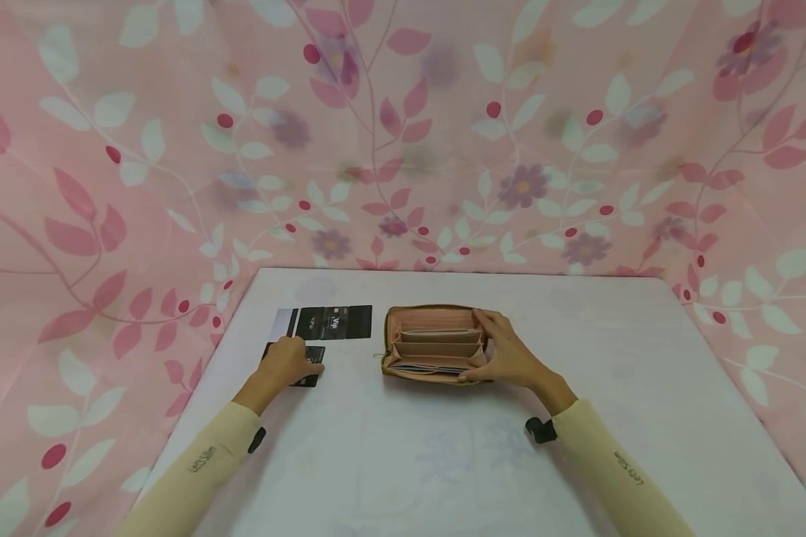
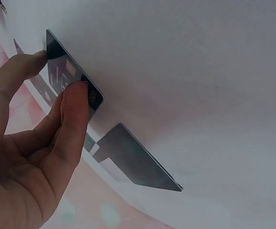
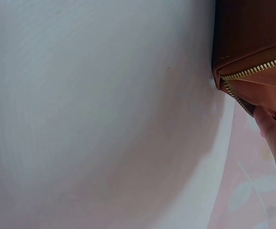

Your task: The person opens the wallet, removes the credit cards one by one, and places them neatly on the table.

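My left hand (image 1: 286,363) is at the left of the table, pinching a dark bank card (image 2: 64,69) between thumb and fingertips; the left wrist view shows the card tilted, with a chip on its face. Another dark card (image 2: 133,160) lies flat beside that hand. At the table's middle a tan zip wallet (image 1: 436,337) stands spread open, its pleated compartments facing up. Several cards (image 1: 426,368) sit in its near slot. My right hand (image 1: 508,350) grips the wallet's right end, thumb on the near edge and fingers on the far edge. Brass zip teeth (image 3: 259,69) show in the right wrist view.
Beyond the left hand lies a row of cards (image 1: 359,322), mostly black, one marked VIP, with a pale one at its left end. A white cloth (image 1: 443,462) covers the table. Pink floral fabric (image 1: 403,134) hangs behind and at the sides.
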A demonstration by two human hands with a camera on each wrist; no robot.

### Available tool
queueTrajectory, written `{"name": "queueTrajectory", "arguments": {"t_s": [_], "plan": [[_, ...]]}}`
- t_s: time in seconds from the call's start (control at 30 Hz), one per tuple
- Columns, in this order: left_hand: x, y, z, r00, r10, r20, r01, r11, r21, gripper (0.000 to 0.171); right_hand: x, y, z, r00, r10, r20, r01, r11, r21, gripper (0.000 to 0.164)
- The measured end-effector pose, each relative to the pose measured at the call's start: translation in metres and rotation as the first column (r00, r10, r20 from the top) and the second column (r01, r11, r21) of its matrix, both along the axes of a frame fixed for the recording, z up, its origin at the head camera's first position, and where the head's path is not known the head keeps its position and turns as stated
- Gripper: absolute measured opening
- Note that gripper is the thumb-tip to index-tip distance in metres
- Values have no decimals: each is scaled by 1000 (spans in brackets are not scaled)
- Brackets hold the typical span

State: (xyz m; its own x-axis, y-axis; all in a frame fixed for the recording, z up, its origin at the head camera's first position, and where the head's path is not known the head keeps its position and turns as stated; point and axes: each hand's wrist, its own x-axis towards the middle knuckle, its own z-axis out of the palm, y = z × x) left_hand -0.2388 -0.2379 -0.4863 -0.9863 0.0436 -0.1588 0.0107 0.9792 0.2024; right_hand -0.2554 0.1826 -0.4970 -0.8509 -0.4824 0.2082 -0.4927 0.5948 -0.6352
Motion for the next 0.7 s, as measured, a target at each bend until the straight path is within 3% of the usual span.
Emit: {"name": "queueTrajectory", "arguments": {"t_s": [0.5, 0.6, 0.7], "plan": [[-4, -12, 4, 999, 27, 29, -27, 1000, 11, 37, -2, -1, -1, 1000, 8, 7, -8, 1000, -19, 119], [-6, -8, 6, 1000, -14, -26, 15, 998, 55, 32, -3, 0, -1, 1000, 5, 9, -5, 1000, -21, 119], [-10, 7, 15, 990, -83, -114, 97, 988, 120, 24, -4, 0, -2, 1000, 0, 9, 0, 1000, -19, 119]]}}
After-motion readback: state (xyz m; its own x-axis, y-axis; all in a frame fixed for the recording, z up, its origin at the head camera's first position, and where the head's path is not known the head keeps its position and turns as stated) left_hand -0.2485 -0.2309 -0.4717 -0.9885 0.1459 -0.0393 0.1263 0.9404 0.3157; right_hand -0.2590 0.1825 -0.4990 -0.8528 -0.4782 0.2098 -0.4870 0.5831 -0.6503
